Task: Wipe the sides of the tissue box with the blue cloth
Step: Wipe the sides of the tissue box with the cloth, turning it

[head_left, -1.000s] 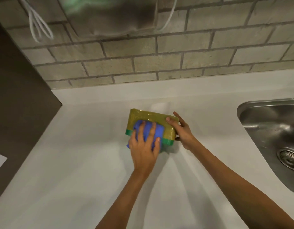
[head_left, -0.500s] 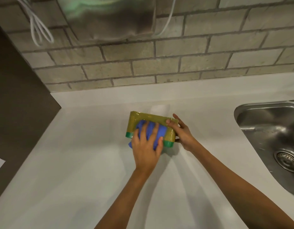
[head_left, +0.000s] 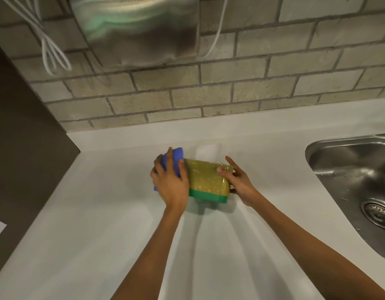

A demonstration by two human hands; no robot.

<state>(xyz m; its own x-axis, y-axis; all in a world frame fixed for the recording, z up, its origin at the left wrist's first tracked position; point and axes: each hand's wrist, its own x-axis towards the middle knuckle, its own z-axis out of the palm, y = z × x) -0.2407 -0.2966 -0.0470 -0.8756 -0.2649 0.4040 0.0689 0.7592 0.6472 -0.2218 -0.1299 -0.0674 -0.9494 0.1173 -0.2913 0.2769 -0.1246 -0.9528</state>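
On the white counter point(head_left: 100, 213), a tissue box point(head_left: 206, 180) is being wiped.
Its left end is covered by the blue cloth point(head_left: 176, 158), clutched in the left hand point(head_left: 171, 185); its right end is gripped by the right hand point(head_left: 239, 182). The long axis runs left to right between them.

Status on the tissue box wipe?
Left hand presses cloth on box's left end. Right hand steadies right end. Counter clear around it.
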